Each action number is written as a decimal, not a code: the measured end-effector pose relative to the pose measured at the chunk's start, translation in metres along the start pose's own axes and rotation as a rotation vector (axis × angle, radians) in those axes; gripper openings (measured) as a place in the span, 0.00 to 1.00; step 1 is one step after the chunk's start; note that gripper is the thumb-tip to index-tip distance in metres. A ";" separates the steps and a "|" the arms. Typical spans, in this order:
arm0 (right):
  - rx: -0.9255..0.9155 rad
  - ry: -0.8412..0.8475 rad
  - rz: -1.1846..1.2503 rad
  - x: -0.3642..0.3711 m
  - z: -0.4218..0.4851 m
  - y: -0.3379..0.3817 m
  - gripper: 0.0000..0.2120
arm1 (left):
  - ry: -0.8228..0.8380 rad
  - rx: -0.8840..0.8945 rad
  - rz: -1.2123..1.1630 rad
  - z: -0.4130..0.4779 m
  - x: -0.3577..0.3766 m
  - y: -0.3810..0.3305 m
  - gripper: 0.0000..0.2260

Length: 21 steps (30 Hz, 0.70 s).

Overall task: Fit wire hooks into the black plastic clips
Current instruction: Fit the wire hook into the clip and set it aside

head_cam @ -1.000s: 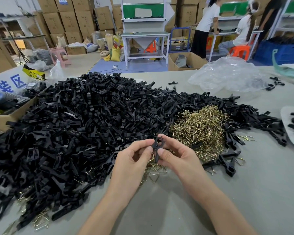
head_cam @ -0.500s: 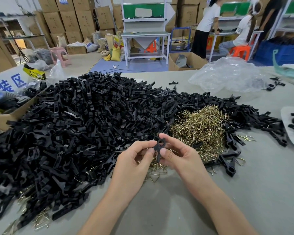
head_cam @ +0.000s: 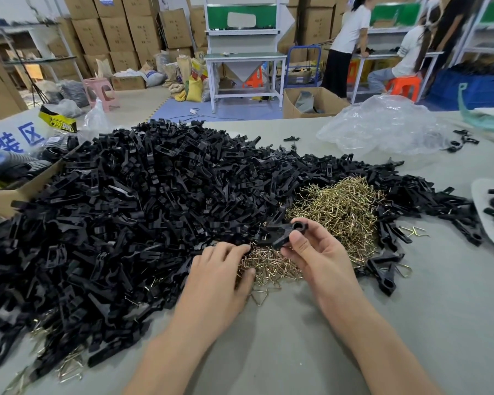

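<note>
The black clip (head_cam: 285,234) is pinched at centre frame by the right hand (head_cam: 317,260), its long axis slanted down-left toward the left hand (head_cam: 217,276), whose bent fingers are set on the wire hooks (head_cam: 271,266), grip not discernible.

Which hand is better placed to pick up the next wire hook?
The left hand: its fingers rest on the wire hooks, while the right hand holds a black clip.
</note>
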State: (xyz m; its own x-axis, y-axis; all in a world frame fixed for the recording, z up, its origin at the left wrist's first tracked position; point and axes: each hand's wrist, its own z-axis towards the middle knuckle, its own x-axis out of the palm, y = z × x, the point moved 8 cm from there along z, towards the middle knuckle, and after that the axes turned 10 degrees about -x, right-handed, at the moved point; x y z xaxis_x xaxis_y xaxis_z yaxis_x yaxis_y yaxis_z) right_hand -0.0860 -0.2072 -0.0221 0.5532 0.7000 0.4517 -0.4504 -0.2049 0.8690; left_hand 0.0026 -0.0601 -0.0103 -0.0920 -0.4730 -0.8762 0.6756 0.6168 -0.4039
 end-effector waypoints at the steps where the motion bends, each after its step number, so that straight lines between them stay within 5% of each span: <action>1: 0.002 -0.009 0.004 -0.001 0.000 0.000 0.09 | 0.004 0.015 0.056 -0.001 0.004 -0.002 0.17; 13: 0.017 -0.040 0.030 -0.001 0.000 -0.004 0.09 | -0.144 -0.005 -0.024 0.003 -0.020 0.000 0.07; 21: 0.082 -0.013 0.162 0.005 -0.002 -0.007 0.16 | -0.113 -0.309 -0.731 0.004 -0.026 0.016 0.05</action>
State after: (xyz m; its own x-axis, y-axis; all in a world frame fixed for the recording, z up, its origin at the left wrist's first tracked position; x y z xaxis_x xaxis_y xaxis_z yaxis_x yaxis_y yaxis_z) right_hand -0.0814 -0.2005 -0.0266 0.4874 0.6444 0.5892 -0.4763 -0.3694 0.7979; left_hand 0.0192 -0.0405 0.0069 -0.3476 -0.8752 -0.3365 0.2382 0.2647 -0.9344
